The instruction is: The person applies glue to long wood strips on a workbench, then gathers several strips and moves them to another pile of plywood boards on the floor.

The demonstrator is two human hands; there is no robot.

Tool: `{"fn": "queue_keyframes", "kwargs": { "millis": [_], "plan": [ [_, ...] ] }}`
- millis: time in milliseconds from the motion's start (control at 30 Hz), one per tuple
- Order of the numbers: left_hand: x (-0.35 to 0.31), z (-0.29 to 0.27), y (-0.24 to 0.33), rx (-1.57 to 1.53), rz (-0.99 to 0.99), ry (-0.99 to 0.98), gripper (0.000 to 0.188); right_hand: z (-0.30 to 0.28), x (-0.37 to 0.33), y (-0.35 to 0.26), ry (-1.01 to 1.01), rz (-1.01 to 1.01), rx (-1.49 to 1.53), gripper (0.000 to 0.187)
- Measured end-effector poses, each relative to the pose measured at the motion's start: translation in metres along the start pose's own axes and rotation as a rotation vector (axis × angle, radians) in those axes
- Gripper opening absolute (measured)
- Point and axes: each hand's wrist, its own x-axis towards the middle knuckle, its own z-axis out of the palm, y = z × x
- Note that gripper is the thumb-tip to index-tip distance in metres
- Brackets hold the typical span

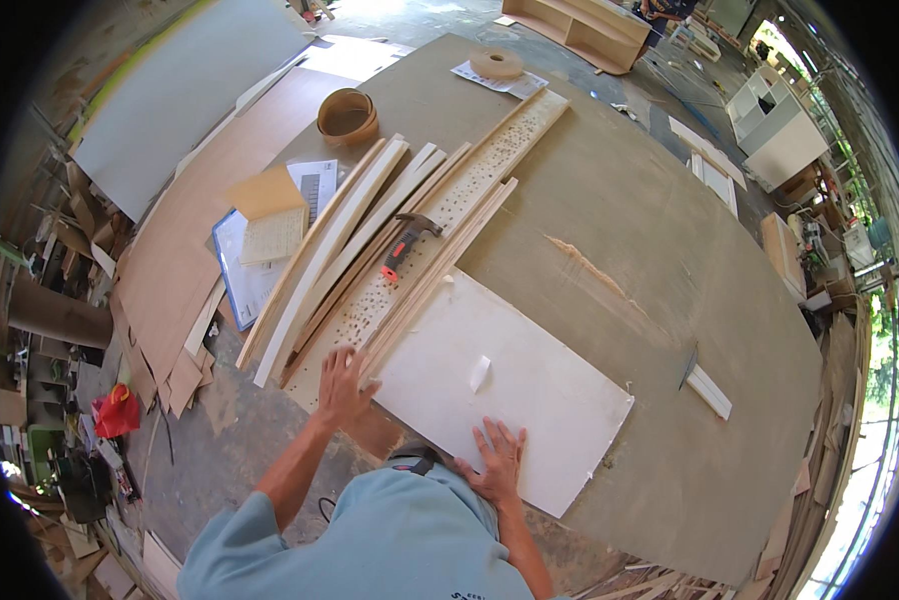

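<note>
A white rectangular panel [555, 400] lies flat on the large worktable near my body. My right hand [497, 465] rests on its near edge, palm down with the fingers spread. A small curled white piece [481, 373] is on top of the panel. My left hand [344, 390] is beside the panel's left corner, at the near ends of several long wood strips [430, 275]; its fingers are apart and hold nothing visible. Farther up, a claw hammer [407, 246] with a red and black handle lies across a long board [490, 160] covered in dark dots.
White and brown strips [335, 260] lie left of the dotted board. Beyond them are an open notebook [275, 237], a clipboard [242, 262] and a brown band roll [350, 117]. Another roll [496, 63] sits at the far edge. A white strip [710, 392] lies right. Someone [660, 12] stands far off.
</note>
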Motion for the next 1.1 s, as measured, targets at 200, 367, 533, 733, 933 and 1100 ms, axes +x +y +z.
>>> {"fn": "queue_keyframes", "kwargs": {
  "millis": [200, 367, 533, 733, 933, 1100],
  "plan": [
    [-0.067, 0.002, -0.025, 0.116, -0.146, -0.049, 0.059, 0.007, 0.014, 0.013, 0.179, -0.001, 0.055, 0.040],
    [-0.068, 0.005, -0.033, 0.113, -0.058, 0.001, 0.051, 0.006, 0.042, 0.017, 0.237, -0.039, 0.029, 0.020],
    [-0.081, 0.013, -0.036, 0.144, 0.006, 0.059, 0.046, 0.013, 0.049, 0.023, 0.270, -0.023, 0.017, 0.013],
    [-0.085, 0.015, -0.047, 0.162, 0.109, 0.086, 0.042, 0.022, 0.050, 0.023, 0.313, 0.035, -0.006, 0.013],
    [-0.075, -0.011, -0.057, 0.180, 0.316, -0.063, 0.051, 0.017, 0.112, 0.026, 0.338, 0.084, -0.082, 0.036],
    [-0.068, -0.008, -0.061, 0.146, 0.320, -0.137, 0.055, 0.017, 0.171, 0.053, 0.254, 0.100, -0.149, 0.057]
  ]
}}
